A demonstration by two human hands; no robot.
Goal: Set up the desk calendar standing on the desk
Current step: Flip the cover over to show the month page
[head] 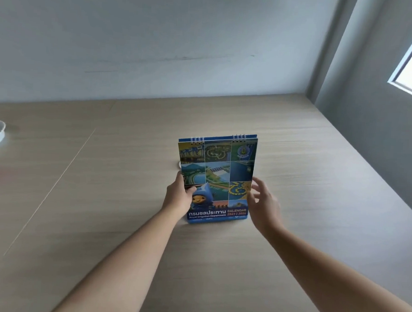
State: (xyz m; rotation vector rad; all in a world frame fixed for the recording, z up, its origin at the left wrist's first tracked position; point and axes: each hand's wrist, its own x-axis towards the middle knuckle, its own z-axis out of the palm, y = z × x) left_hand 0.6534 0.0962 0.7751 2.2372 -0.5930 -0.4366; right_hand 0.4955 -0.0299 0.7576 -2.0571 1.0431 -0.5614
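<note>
Head view shows the desk calendar [217, 178] upright on the desk [102, 198] as we pinch its left edge with our left hand [180, 197] for steadiness, while our right hand [264, 204] hovers open, holding nothing, just beside its right edge.

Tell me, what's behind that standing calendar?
Only a small white rounded edge peeks out past the calendar on its left side; the rest is covered, so I cannot tell what it is.
</note>
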